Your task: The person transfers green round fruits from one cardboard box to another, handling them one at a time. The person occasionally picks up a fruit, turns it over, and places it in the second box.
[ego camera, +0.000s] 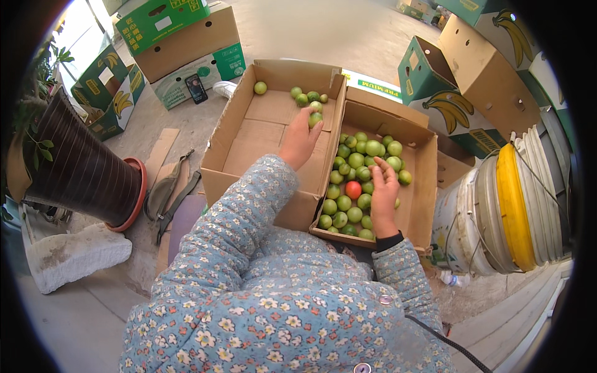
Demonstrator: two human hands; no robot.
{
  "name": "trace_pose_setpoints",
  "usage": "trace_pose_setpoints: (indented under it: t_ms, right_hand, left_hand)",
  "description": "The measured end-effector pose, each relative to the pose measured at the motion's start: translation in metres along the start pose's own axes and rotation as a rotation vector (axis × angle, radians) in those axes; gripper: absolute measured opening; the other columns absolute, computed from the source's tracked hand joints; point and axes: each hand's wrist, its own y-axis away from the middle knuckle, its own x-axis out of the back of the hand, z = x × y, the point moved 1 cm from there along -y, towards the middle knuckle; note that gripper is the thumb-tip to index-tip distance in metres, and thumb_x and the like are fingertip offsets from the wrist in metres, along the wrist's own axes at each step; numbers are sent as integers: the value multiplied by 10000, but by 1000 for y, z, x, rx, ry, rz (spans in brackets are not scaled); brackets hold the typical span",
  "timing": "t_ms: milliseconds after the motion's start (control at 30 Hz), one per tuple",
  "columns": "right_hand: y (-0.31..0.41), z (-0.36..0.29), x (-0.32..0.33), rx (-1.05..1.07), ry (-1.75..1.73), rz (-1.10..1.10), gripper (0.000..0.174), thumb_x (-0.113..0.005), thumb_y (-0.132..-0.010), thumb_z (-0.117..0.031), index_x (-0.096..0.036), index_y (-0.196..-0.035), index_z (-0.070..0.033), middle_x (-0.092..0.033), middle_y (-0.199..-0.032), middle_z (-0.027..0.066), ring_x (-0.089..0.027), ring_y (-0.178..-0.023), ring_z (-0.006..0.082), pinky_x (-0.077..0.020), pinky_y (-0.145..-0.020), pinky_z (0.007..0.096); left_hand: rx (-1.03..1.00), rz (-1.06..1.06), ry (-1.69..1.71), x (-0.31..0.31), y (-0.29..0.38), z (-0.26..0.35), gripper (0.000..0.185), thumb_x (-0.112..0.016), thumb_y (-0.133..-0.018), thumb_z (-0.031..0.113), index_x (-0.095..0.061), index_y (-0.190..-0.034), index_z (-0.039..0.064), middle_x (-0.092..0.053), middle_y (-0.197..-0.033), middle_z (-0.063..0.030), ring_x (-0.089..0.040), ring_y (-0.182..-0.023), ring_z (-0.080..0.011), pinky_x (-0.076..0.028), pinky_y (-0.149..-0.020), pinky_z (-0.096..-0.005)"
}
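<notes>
My left hand point(301, 137) is over the left cardboard box point(254, 116), its fingers and thumb around a green tomato point(315, 120). Several other green tomatoes point(301, 99) lie close by at that box's far right, and a single green tomato point(260, 87) sits in its far left corner. My right hand point(386, 196) reaches over the right cardboard box point(417, 205), where many green tomatoes point(354, 214) are heaped around one red tomato point(353, 189). Its bent fingertips are among the green tomatoes; whether they grip one is hidden.
Stacked buckets point(513, 205) stand on the right, below banana cartons point(452, 112). More cartons point(186, 46) stand far left, with a smartphone point(196, 88) propped against one. A large plant pot point(84, 163), a belt bag point(165, 191) and a white foam block point(79, 254) are at left.
</notes>
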Motion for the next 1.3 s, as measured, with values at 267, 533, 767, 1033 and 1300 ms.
trace_pose_setpoints:
  t_ms: [267,533,767,1033,1300]
  right_hand:
    - [0,-3,-2,241,1150,-170,460,-658,-845,-167,-538,-1286,-115,-416,-1406,153,-298,-1386,320,-261,-1044,658]
    - [-19,-13,3,172,1303,-237,390,-642,-846,-108,-559,-1227,-118,-585,-1216,106,-522,-1197,302,-388,-943,535]
    - [-15,-20,-2,96,13,-182,348,-657,-906,-164,-523,-1210,-60,-650,-1088,102,-614,-989,189,-477,-852,321]
    - [-14,-5,0,403,683,-137,409,-648,-890,-186,-528,-1266,-77,-634,-1095,112,-562,-1061,266,-432,-912,406]
    - [-4,3,4,301,1219,-293,501,-707,-804,-190,-545,-1276,-143,-623,-1080,98,-505,-1108,299,-388,-898,486]
  left_hand:
    - [-561,-475,-326,-8,19,37,306,-658,-878,339,-640,-1018,68,-612,-932,-79,-577,-931,-268,-469,-838,-381]
    - [-566,-500,-283,-9,20,31,264,-680,-844,288,-640,-979,65,-589,-973,-80,-562,-982,-265,-457,-875,-388]
    - [-619,-426,-248,-2,21,58,551,-708,-802,131,-503,-1314,136,-582,-1082,-105,-594,-991,-315,-508,-836,-394]
    - [-238,-289,-49,-5,15,41,484,-667,-835,88,-496,-1288,88,-588,-1131,-164,-601,-983,-326,-512,-814,-404]
    - [64,-216,-681,2,20,-28,448,-647,-849,142,-511,-1236,-39,-568,-1142,-220,-529,-1060,-393,-435,-945,-452]
